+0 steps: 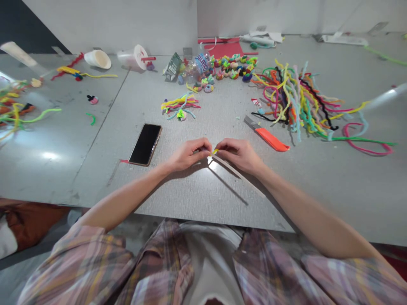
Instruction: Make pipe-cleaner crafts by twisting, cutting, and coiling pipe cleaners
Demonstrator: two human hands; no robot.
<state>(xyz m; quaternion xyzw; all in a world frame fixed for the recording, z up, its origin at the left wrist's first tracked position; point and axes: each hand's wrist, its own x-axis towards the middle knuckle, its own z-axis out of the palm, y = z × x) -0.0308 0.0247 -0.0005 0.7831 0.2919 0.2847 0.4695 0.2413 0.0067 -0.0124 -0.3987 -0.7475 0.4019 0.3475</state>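
Observation:
Above the grey table, my left hand (195,153) and my right hand (238,153) meet fingertip to fingertip. Both are closed in a pinch around a small yellow fuzzy piece (215,151), which looks like pipe cleaner. From the same spot a thin, straight pale strip (238,174) slants down to the right, its shadow falling on the tabletop. How the strip and the yellow piece join is hidden by my fingers. A black-screened phone (145,144) lies left of my left hand. Beyond my right hand rests an orange-handled utility knife (270,138), blade pointing away.
A large heap of colourful pipe cleaners (299,101) spreads at the right. A smaller bundle (181,103) lies ahead of my hands. Behind it are a plastic bottle (197,67), several small fuzzy figures (233,67) and a tipped cup (98,59). The table's front edge runs near my body.

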